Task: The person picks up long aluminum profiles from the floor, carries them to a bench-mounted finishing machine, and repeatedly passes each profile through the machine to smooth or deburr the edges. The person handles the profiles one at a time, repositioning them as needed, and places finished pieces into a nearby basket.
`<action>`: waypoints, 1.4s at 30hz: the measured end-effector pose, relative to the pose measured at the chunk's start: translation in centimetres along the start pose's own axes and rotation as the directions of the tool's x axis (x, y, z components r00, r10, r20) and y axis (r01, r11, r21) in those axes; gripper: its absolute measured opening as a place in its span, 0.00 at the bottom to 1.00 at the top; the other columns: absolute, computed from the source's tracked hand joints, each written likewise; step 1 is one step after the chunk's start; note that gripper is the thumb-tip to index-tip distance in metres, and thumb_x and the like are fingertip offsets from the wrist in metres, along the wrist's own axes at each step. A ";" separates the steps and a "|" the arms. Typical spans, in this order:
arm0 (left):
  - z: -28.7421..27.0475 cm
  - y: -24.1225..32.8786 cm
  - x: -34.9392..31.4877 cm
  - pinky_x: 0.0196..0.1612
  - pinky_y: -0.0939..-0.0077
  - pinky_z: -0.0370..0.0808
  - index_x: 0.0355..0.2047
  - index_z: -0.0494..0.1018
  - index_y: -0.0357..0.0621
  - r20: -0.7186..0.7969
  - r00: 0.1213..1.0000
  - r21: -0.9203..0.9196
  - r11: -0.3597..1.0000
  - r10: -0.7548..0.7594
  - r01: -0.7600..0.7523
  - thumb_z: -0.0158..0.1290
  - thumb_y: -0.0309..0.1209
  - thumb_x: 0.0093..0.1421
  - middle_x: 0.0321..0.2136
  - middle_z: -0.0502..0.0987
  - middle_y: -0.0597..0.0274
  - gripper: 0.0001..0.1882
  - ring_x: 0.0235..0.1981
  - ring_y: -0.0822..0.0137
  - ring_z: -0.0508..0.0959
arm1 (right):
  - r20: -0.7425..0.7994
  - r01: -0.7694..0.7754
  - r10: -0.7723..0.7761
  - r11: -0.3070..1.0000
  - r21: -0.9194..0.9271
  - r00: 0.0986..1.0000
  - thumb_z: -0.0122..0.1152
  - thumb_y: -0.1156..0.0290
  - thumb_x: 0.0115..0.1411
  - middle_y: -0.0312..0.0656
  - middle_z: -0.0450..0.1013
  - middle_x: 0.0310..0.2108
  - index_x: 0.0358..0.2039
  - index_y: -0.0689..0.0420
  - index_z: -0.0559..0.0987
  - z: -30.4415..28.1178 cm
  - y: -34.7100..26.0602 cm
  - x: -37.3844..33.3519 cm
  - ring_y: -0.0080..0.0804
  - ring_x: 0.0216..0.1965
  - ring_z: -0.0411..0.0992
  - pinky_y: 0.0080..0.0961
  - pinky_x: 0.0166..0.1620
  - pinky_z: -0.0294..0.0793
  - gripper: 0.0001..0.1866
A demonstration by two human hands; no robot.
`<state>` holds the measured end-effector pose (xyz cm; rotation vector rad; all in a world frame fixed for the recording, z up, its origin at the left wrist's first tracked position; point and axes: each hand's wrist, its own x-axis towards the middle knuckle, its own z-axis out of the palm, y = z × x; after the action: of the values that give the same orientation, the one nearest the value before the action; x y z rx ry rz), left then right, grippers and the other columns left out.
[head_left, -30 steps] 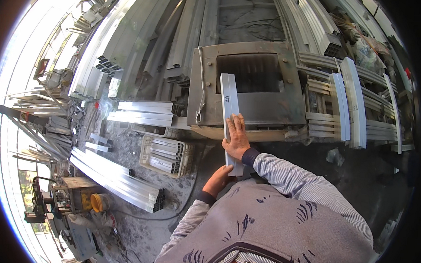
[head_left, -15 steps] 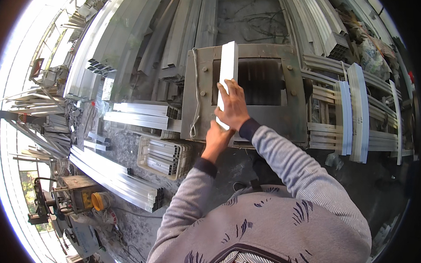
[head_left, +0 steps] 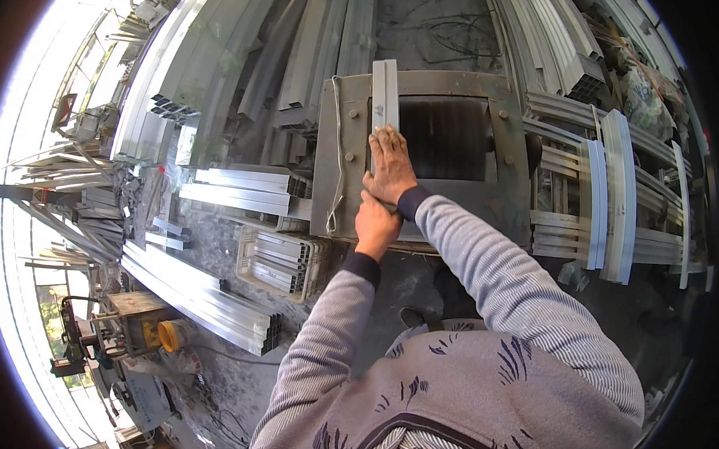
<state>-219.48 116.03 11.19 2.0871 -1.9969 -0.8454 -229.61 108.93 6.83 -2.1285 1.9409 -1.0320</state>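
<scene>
Lay in stacks at left: long aluminium profiles [head_left: 196, 297], shorter bundle [head_left: 243, 189] nearby. Sat below-left: crate of offcuts [head_left: 281, 259], yellow-capped machine [head_left: 145, 327]. Stood at right: rack w/ white-edged sections [head_left: 604, 204].

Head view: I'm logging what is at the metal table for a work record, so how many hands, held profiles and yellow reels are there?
Hands: 2 (left hand, right hand)
Pale metal profile under the hands: 1
Yellow reel: 1
Total: 4
</scene>
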 end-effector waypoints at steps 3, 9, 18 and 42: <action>0.9 -2.7 -3.1 0.51 0.47 0.79 0.53 0.62 0.29 -0.001 1.000 -0.021 0.999 0.024 -0.024 0.69 0.42 0.53 0.43 0.80 0.29 0.39 0.48 0.33 0.81 | 0.019 -0.009 0.008 0.999 0.050 1.000 0.67 0.63 0.48 0.56 0.59 0.69 0.64 0.68 0.69 -0.7 -2.2 -3.4 0.56 0.75 0.49 0.50 0.77 0.46 0.43; 3.0 -7.1 -9.5 0.49 0.46 0.78 0.61 0.57 0.27 0.002 0.999 -0.065 0.996 0.055 -0.054 0.66 0.44 0.56 0.42 0.80 0.28 0.44 0.46 0.32 0.81 | 0.091 -0.029 0.025 0.998 0.047 0.996 0.67 0.64 0.49 0.56 0.56 0.70 0.65 0.69 0.66 -1.9 -5.6 -10.3 0.57 0.76 0.47 0.51 0.78 0.44 0.44; 4.5 -11.8 -16.5 0.48 0.47 0.79 0.57 0.60 0.27 0.008 0.996 -0.112 0.990 0.090 -0.088 0.67 0.43 0.55 0.45 0.77 0.28 0.41 0.46 0.32 0.81 | 0.142 -0.014 0.009 0.999 0.030 0.990 0.66 0.59 0.53 0.57 0.53 0.72 0.68 0.70 0.63 -2.7 -9.1 -17.7 0.57 0.76 0.45 0.50 0.78 0.43 0.45; -0.8 2.2 6.7 0.47 0.48 0.80 0.58 0.59 0.31 0.007 1.000 0.056 0.998 0.017 -0.017 0.67 0.53 0.53 0.41 0.82 0.35 0.47 0.44 0.37 0.83 | 0.071 -0.002 0.009 0.995 -0.101 0.997 0.66 0.53 0.53 0.55 0.60 0.70 0.65 0.65 0.69 0.0 3.4 6.3 0.53 0.75 0.52 0.45 0.77 0.46 0.43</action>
<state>-221.28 109.14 10.82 2.0964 -2.0621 -0.8026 -232.67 102.57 7.84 -2.1781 2.0051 -0.8625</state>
